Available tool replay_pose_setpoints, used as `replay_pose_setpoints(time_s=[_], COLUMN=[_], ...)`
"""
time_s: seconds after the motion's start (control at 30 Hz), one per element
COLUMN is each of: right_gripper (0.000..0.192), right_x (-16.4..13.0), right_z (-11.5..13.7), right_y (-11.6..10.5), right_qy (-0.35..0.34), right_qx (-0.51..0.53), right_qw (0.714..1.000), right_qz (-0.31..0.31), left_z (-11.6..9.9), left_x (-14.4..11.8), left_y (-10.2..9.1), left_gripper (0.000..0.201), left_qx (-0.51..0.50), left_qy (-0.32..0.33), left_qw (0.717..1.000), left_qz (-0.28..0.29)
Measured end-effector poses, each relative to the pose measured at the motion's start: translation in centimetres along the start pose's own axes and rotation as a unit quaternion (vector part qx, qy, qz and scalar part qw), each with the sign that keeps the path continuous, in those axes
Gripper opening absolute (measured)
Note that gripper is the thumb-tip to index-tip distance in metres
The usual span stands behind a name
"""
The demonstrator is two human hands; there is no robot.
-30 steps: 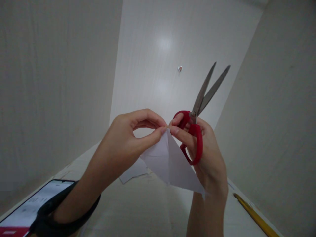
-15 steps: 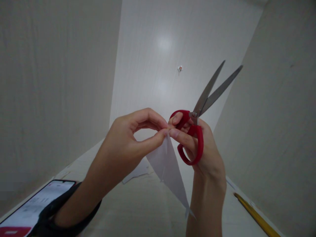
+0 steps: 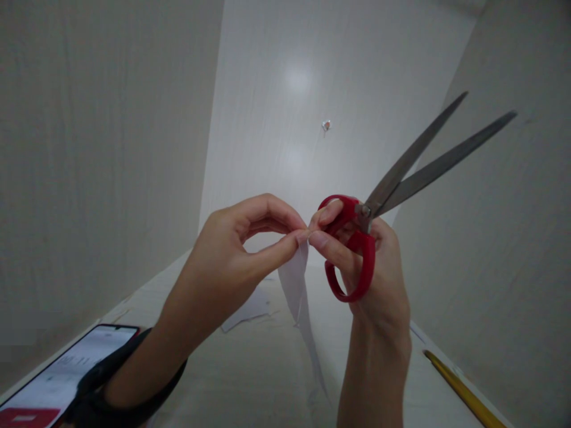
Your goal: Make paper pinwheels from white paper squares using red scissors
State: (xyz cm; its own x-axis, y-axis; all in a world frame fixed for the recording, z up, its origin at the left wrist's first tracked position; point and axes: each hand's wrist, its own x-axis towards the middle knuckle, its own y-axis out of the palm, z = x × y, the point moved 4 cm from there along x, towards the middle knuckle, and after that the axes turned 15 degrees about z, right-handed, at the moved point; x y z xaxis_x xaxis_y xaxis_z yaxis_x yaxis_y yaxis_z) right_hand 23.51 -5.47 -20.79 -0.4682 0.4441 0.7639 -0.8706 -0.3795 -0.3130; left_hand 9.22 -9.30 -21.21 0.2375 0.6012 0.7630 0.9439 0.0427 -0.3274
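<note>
My left hand [image 3: 236,255] pinches the top of a thin white piece of paper [image 3: 294,285] between thumb and fingertips. The paper hangs down in a long, narrow point. Red-handled scissors [image 3: 368,261] sit on my right hand [image 3: 379,279], the fingers through the loops. Their blades stand apart and point up and to the right, away from the paper. The thumb and finger of my right hand come together at the paper's top, touching or almost touching my left fingertips.
On the table [image 3: 250,380], another white piece of paper [image 3: 247,312] lies behind my left wrist. A lit phone [image 3: 57,368] rests at the left, partly behind a dark sleeve. A yellow pencil-like stick [image 3: 464,386] lies at the right edge. Pale panels [image 3: 111,119] rise around.
The scissors have turned clockwise, their tips swinging right. My right hand has shifted slightly right. The hanging paper has twisted and now shows a narrower face.
</note>
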Motion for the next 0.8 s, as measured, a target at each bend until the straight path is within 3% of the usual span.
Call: replay_pose_setpoints(time_s=[0.33,0.8], right_gripper=[0.015,0.018], right_x=[-0.38,-0.23], right_z=[0.26,0.35], right_y=[0.08,0.16], right_qy=[-0.017,0.000], right_qx=[-0.009,-0.008], right_qw=[1.000,1.000], right_qz=[-0.009,-0.017], left_z=[0.21,0.34], left_x=[0.10,-0.02], left_y=[-0.03,-0.31], left_gripper=[0.007,0.007], left_qx=[-0.039,0.004], left_qy=[-0.011,-0.013], left_qw=[0.999,1.000], left_qz=[0.006,0.008])
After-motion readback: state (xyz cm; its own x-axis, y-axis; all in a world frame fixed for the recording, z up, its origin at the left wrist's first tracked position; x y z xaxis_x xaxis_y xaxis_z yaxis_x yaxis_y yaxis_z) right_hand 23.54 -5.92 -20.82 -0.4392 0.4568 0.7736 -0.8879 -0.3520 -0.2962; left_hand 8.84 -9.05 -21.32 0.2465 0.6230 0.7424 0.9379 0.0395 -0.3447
